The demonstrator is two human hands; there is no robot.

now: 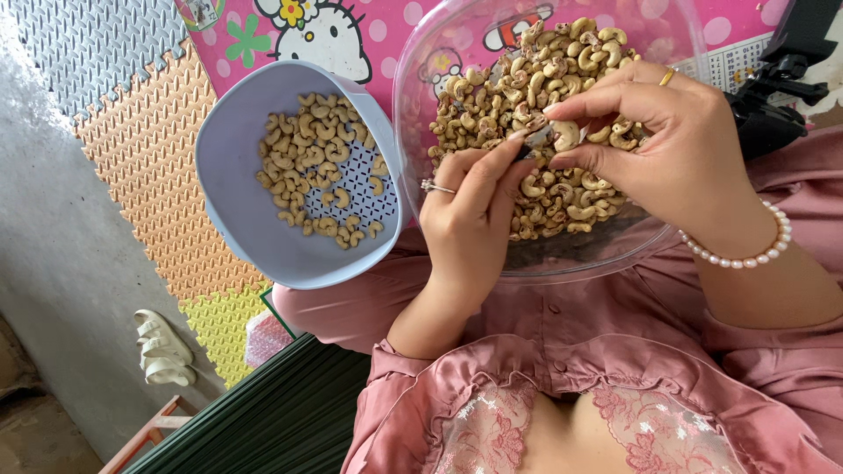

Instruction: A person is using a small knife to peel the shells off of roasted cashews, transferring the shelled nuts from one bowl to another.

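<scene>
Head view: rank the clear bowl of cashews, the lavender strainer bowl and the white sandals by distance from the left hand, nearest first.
From the left hand:
1. Clear bowl of cashews: right behind it; the hand overlaps the bowl's lower left part.
2. Lavender strainer bowl: beside the hand to image left, rim close to the knuckles.
3. White sandals: far lower left, on the grey floor.

top: dusty pink satin blouse, shiny fabric, loose folds, runs across the whole lower frame
neckline: lace panel with a floral pattern in pink and cream
sleeves: same pink satin, pretty roomy
left hand point(465, 219): silver-looking ring with a small stone on one finger
right hand point(672, 145): thin gold band on one finger
right wrist: beaded bracelet, pearly white beads with a few peach-pink ones mixed in
</scene>
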